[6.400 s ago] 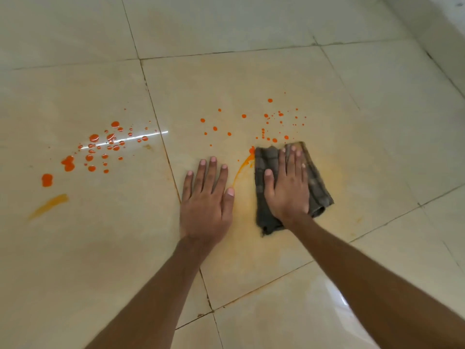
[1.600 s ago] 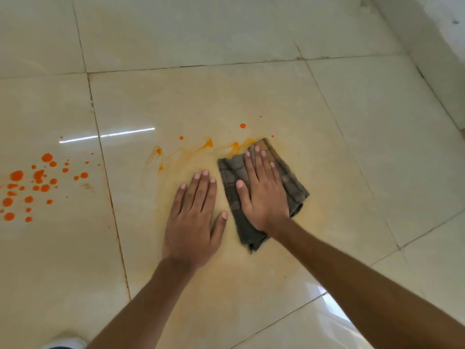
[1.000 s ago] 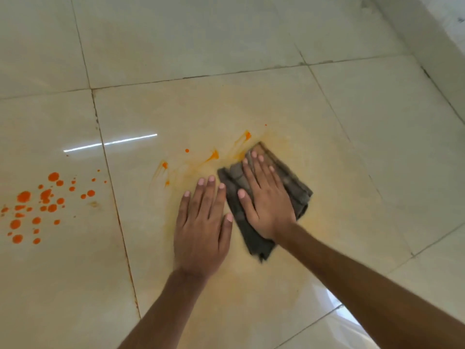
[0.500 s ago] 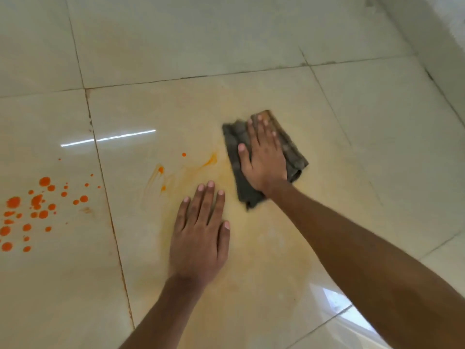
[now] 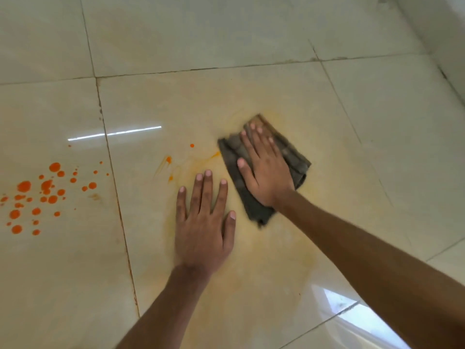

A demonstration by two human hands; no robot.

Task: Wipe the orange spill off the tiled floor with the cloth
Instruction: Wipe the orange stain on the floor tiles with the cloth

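Note:
A folded dark grey cloth (image 5: 293,157) lies flat on the cream tiled floor (image 5: 251,91). My right hand (image 5: 264,170) presses down on it, palm flat, fingers spread. My left hand (image 5: 203,222) rests flat on the bare tile just left of the cloth, holding nothing. Orange drops (image 5: 37,195) dot the tile at the far left. A few orange smears (image 5: 171,167) and one small drop (image 5: 192,145) lie just beyond my left hand's fingertips. A pale yellow-orange film (image 5: 264,268) covers the tile around both hands.
A white wall base (image 5: 442,39) runs along the right edge. Dark grout lines (image 5: 115,185) separate the large tiles. A bright window reflection (image 5: 347,313) shows on the floor at the lower right.
My right hand has slid the cloth back toward me after a push away. Several drops near the cloth have been wiped into smears. My left hand has stayed planted.

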